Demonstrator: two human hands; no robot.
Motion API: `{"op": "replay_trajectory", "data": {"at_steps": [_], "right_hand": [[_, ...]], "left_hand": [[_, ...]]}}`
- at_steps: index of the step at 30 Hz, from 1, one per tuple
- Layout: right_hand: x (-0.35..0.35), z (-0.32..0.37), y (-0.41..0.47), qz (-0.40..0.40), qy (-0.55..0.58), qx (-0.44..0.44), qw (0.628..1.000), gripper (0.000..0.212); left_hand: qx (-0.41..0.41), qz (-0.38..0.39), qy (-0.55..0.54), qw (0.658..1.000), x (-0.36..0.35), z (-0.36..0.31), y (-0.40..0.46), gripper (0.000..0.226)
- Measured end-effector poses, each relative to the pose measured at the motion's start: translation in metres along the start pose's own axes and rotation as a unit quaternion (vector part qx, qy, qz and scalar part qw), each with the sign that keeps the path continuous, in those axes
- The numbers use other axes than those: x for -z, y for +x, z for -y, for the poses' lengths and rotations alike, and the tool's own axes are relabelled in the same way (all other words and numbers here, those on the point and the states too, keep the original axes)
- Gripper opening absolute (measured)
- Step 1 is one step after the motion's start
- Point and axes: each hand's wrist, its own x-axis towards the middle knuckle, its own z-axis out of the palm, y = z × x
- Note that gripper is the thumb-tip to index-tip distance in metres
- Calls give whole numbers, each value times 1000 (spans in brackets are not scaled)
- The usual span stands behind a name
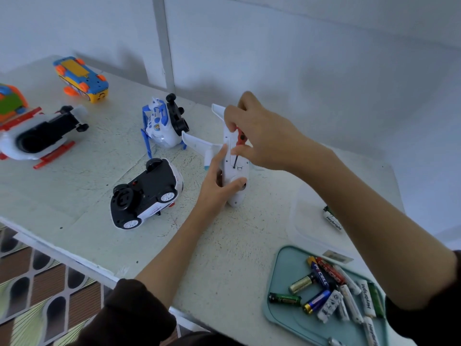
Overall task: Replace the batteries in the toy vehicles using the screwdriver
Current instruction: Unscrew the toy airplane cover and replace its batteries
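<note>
toy plane, white, belly up, sits over the table in my left hand, fingers curled round its body. my right hand pinches the red screwdriver, tip seemingly in a belly screw hole. loose batteries lie in the teal tray near my right arm.

You've got soft, cool, fairly even light, with faint shadows on the wall. Wide-angle bend warps the edges, and the battery tray corner looks a bit smeared, maybe motion blur.
</note>
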Motion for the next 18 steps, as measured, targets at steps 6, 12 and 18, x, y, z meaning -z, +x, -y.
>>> {"op": "replay_trajectory", "data": {"at_steps": [6,12,18], "right_hand": [[10,-6,3,36,-83,-83,992,35],[8,-13,-6,60,24,-19,998,22],[13,-24,-13,41,-104,-110,988,28]], "left_hand": [[-2,0,0,1000,0,-2,0,84],[-7,-6,-3,1000,-1,-4,-1,75],[-8,-5,-9,1000,-1,-4,-3,75]]}}
